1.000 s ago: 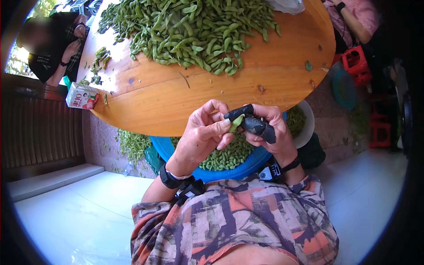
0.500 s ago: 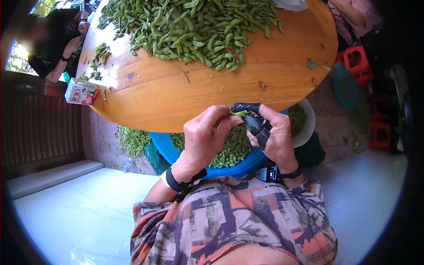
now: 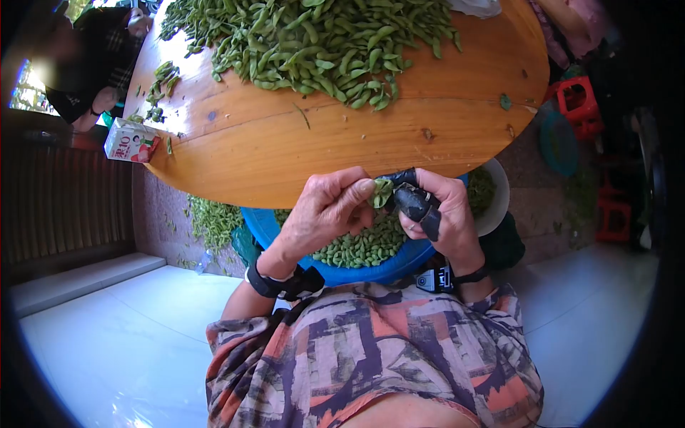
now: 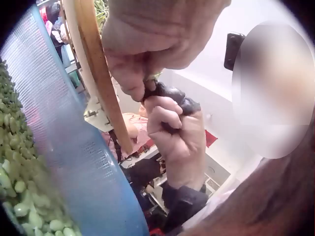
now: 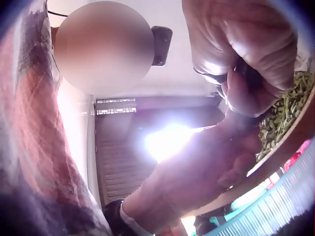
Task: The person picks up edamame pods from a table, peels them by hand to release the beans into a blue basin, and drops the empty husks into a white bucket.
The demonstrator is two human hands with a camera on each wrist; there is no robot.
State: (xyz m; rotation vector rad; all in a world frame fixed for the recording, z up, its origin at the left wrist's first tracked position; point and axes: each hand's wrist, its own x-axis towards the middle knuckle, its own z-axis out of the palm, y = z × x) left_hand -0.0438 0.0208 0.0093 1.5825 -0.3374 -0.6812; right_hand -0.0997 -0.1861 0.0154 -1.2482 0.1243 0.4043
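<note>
Both my hands pinching one bean pod above the blue basin.

My left hand [image 3: 325,210] and right hand [image 3: 435,210], its fingertips in black covers, curl around a green pod [image 3: 382,191], long axis roughly upright, over the blue basin [image 3: 271,232] at the counter [image 3: 285,157] edge. A carton [image 3: 130,142] shows red characters I can't read.

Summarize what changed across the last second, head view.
Both hands dipped toward the table edge, then drew back slightly over the blue basin. Left hand and right hand kept pinching the green pod throughout. Pod pile and carton unchanged.
</note>
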